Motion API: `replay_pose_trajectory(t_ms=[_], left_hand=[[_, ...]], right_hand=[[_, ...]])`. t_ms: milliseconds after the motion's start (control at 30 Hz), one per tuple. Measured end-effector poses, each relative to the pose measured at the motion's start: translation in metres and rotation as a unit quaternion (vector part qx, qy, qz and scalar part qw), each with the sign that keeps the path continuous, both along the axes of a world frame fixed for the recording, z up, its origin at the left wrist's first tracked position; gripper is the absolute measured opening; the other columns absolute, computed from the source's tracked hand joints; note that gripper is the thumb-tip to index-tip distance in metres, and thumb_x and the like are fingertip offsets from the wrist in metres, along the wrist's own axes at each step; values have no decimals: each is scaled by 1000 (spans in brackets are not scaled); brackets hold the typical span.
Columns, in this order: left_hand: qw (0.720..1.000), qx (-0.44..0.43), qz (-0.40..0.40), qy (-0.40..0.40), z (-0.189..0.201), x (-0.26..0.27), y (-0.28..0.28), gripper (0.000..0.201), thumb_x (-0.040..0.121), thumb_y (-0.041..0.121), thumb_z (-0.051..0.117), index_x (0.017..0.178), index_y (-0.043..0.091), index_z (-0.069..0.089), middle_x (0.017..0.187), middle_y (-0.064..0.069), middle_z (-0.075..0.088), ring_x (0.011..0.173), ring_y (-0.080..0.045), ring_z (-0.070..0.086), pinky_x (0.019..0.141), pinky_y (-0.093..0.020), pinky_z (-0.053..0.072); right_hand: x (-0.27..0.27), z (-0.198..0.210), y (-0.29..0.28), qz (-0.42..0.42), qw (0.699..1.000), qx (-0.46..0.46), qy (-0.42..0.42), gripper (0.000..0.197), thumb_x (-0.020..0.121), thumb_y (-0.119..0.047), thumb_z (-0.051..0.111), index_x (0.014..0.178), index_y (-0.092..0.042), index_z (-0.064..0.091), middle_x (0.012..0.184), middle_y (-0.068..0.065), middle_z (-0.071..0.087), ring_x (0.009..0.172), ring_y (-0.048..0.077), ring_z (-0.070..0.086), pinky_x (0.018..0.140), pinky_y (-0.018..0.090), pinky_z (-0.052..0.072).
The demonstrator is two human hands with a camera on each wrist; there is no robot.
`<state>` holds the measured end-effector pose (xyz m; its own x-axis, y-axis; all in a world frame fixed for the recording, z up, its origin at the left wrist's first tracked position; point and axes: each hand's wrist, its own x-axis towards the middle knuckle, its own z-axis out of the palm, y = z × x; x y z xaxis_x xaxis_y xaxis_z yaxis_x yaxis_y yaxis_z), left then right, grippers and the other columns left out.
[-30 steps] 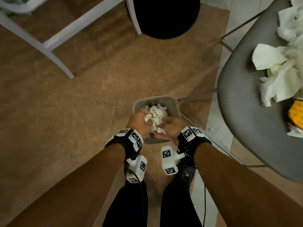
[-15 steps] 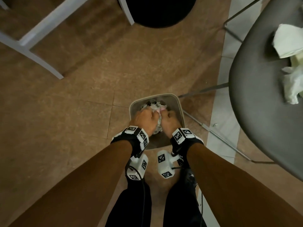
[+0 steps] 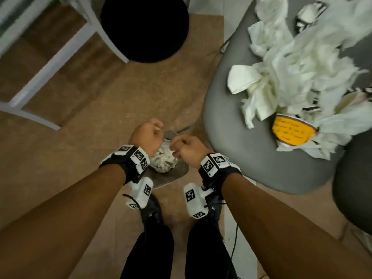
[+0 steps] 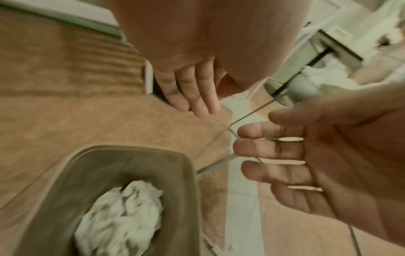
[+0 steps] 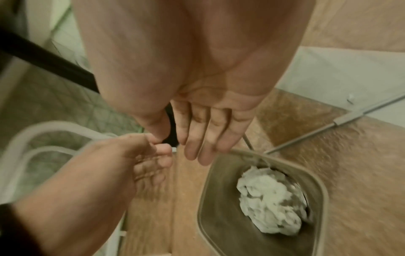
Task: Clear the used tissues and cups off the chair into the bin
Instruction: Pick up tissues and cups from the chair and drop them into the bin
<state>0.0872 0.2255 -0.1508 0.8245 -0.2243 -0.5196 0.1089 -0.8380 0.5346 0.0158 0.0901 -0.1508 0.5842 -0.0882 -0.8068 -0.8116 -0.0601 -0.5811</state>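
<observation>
Legs in dark trousers stand nearest, and just beyond them both forearms reach forward over the bin [image 3: 177, 174], which sits on the brown floor [image 3: 80, 158] close to the feet. The left hand [image 3: 146, 135] and right hand [image 3: 189, 151] hang side by side above its mouth. In the head view they look loosely curled; the wrist views show each grip apart, fingers [image 4: 192, 90] relaxed and extended downward, holding nothing. My reading is that the hands are empty over the bin because a load has been let go there, and they are free for the next pick.

Inside the bin lies a crumpled white wad of tissues [image 5: 269, 199], resting against the right side of the well, with bare wall showing around it. The bin looks far from full, so it should take much more.

Just right of the bin, and reaching farther away, stands the grey chair [image 3: 231, 137], its thin metal legs running along the floor beside the bin. Placing the bin this close keeps each trip short. On the seat a large loose pile of used tissues [image 3: 302, 67] remains, spreading from the near right edge to the far end. Half buried at the near end of the pile lies a paper cup with a yellow panel [image 3: 291, 131], tipped on its side. Striped shapes farther in may be more cups, too blurred to say. Most of the task is still ahead.

Farthest off, a black round object [image 3: 145, 27] and a white frame [image 3: 60, 57] stand on the floor.
</observation>
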Motion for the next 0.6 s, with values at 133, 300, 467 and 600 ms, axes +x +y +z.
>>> replay_pose_trajectory(t_ms=[133,300,467,600], left_hand=[[990,-78,-72,-93,57,10,-85,31,82,17,54,111,27,56,95,8,63,89,-18,62,81,-35,53],[958,-106,-219,-153,84,0,-199,57,77,27,67,131,22,47,128,0,45,121,-22,44,102,-39,42],[949,-20,-187,-253,79,-13,-243,68,69,41,66,133,27,46,128,0,38,119,-23,36,98,-33,28],[960,46,-97,-260,76,9,-249,73,72,33,64,141,25,40,147,-3,31,131,-28,33,98,-42,28]], right_hand=[[-16,72,-58,-3,997,32,-77,22,93,-8,50,78,-19,61,73,2,67,63,20,62,70,40,50],[-46,112,-165,48,940,-276,-194,12,88,-27,54,80,-23,61,85,4,65,80,23,61,77,42,51],[-71,116,-240,201,838,-488,-137,56,79,-49,62,129,-27,52,133,0,48,120,29,43,96,44,40],[-77,106,-261,272,821,-496,-80,88,70,-53,73,143,-27,31,140,2,48,126,30,45,101,46,35]])
